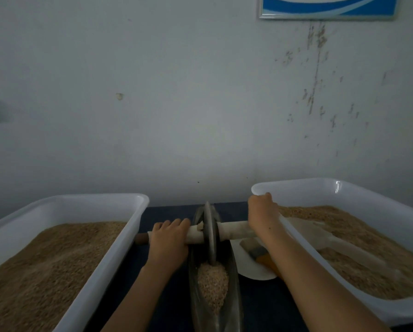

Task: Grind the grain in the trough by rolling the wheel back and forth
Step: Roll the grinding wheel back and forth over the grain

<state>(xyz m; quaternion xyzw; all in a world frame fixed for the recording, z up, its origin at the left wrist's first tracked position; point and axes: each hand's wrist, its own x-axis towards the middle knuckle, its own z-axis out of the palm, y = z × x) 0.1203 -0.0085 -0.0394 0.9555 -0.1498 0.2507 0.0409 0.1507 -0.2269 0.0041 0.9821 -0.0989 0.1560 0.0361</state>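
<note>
A dark metal boat-shaped trough [235,295] lies lengthwise in front of me on the dark table. Pale crushed grain [212,283] fills its near half. A thin dark grinding wheel [210,232] stands upright in the trough toward its far end. A cloth-wrapped axle [231,231] runs through the wheel from left to right. My left hand [168,242] grips the axle left of the wheel. My right hand [263,213] grips it right of the wheel, against the right tub's corner.
A white plastic tub [119,243] of brown grain stands to the left, and another tub [344,188] to the right holds a pale scoop [320,232]. A white plate [251,269] with a brush lies right of the trough. A wall rises just behind the table.
</note>
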